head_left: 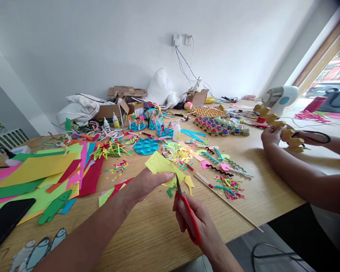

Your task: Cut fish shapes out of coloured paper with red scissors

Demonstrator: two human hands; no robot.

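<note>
Here, left fingers [166,176] pinch yellow paper [158,163] with drawn outlines; right fingers [184,207] grip red-handled scissors [193,219] at its edge; paper scraps [184,152] litter the mid-frame bench [155,230].

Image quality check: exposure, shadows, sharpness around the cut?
Head view: daylight from the window at right, outdoors washed out; head view: table paler toward that side, dark below its right edge; head view: yellow paper and red scissors reasonably crisp, drawn lines visible; head view: wide-angle stretch toward the edges, top right corner dark.
</note>
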